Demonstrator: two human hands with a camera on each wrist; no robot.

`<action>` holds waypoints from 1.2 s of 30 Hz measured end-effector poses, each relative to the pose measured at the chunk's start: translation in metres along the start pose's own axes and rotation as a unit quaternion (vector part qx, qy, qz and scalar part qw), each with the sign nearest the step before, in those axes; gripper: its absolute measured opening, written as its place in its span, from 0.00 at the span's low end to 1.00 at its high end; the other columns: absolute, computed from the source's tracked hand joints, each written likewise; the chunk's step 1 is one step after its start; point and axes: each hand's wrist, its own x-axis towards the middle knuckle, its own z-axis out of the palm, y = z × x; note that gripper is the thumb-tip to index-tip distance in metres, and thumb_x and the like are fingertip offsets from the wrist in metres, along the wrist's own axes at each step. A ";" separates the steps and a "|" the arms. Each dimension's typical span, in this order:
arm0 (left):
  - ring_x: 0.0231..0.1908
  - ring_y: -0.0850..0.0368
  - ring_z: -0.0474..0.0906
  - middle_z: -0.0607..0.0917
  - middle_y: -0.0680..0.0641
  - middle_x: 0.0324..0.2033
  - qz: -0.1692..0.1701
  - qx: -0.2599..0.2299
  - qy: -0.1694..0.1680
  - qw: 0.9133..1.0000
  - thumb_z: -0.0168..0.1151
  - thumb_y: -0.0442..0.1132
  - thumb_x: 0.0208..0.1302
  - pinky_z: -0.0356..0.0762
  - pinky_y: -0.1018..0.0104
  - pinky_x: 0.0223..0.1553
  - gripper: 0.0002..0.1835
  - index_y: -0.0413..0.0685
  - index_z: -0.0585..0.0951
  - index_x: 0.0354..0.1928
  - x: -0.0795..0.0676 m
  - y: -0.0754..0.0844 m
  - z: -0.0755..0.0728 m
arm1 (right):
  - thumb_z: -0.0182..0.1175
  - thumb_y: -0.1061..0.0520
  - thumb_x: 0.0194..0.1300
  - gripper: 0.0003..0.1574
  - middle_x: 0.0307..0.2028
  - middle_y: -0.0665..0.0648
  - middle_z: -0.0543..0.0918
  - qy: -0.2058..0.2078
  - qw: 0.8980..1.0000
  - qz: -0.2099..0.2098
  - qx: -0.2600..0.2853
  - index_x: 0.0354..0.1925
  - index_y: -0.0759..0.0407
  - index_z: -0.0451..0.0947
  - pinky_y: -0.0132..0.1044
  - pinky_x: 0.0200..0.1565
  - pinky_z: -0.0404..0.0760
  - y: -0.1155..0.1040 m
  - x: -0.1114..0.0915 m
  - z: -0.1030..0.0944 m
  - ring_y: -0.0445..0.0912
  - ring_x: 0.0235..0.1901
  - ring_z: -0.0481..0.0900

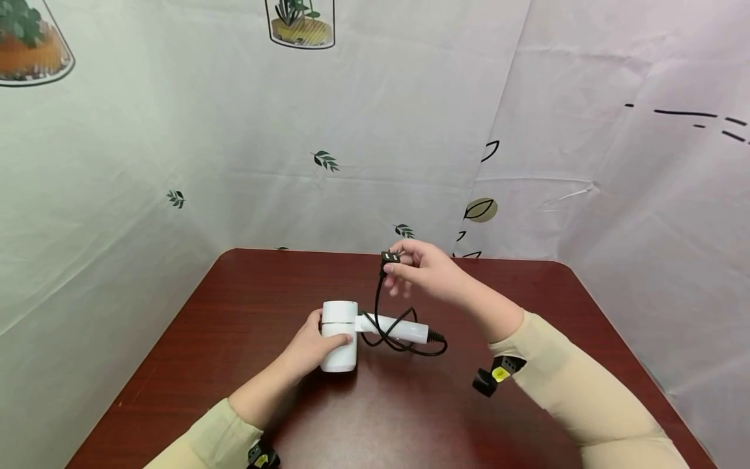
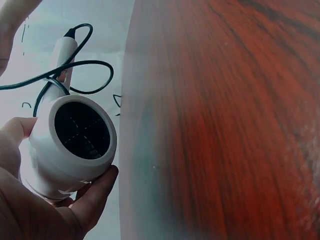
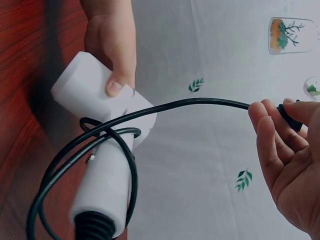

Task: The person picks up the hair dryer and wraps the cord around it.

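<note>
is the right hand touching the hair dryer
Apart: the right wrist view shows backdrop between the right hand and hair dryer, only the cord spanning the gap.

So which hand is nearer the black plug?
Right: the right hand pinches the black plug, while the left hand is away to its left, gripping the white hair dryer.

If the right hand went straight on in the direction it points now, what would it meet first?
Beyond the black plug it pinches, the right hand would probably meet the white leaf-printed cloth first; the depth is unclear.
</note>
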 end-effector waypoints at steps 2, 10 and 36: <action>0.45 0.49 0.79 0.78 0.38 0.50 0.004 0.002 -0.004 1.000 0.74 0.44 0.54 0.79 0.55 0.43 0.45 0.35 0.61 0.68 0.000 0.000 0.001 | 0.57 0.59 0.73 0.11 0.33 0.67 0.85 0.004 1.000 0.005 0.009 0.50 0.63 0.71 0.56 0.34 0.83 -0.001 0.002 0.000 0.62 0.33 0.85; 0.44 0.49 0.79 0.79 0.40 0.50 0.016 0.010 -0.020 1.000 0.75 0.43 0.52 0.79 0.55 0.42 0.44 0.36 0.63 0.68 -0.003 0.001 0.003 | 0.56 0.58 0.74 0.12 0.37 0.71 0.84 0.002 0.999 0.019 0.035 0.50 0.63 0.69 0.46 0.35 0.83 0.002 0.015 0.000 0.60 0.38 0.85; 0.41 0.53 0.79 0.81 0.43 0.46 0.091 0.032 -0.108 0.989 0.74 0.41 0.52 0.79 0.57 0.40 0.44 0.41 0.64 0.70 -0.008 0.003 0.000 | 0.54 0.59 0.75 0.14 0.41 0.72 0.84 0.077 0.988 0.079 0.109 0.52 0.64 0.65 0.43 0.38 0.83 0.046 0.039 -0.010 0.52 0.39 0.87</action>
